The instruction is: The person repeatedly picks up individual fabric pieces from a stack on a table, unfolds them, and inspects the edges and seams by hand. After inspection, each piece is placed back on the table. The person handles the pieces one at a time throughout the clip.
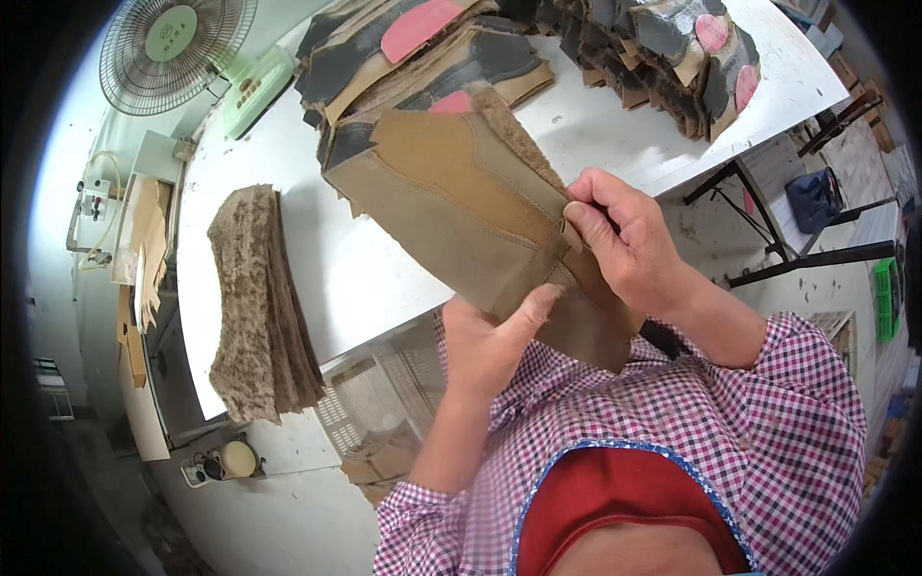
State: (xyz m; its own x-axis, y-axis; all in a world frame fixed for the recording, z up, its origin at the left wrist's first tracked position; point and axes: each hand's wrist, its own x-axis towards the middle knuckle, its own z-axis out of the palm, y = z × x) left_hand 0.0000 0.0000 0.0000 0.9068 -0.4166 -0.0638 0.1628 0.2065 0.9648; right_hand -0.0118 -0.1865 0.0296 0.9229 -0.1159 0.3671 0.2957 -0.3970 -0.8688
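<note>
Between my hands is a stitched boot upper (pixel 423 202), olive-brown and tan leather with a fluffy brown lining showing along one edge. My right hand (pixel 629 240) pinches that edge at a seam, thumb on top and fingers curled. Lower down, my left hand (pixel 490 346) grips the piece with its thumb over the leather; its other fingers are hidden underneath. The far end of the upper overlaps a pile of similar pieces (pixel 355 67) with dark grey backing and pink patches. A stack of brown fleece pieces (pixel 254 298) lies on the white table (pixel 365 278), left of my hands.
Another pile of uppers (pixel 663 58) sits at the far right of the table. A fan (pixel 173 48) stands at the far left. Below the table's near edge is a pale plastic crate (pixel 375 394) beside brown scraps (pixel 384 456). A black-framed bench (pixel 768 211) with a dark bag (pixel 814 200) is at right.
</note>
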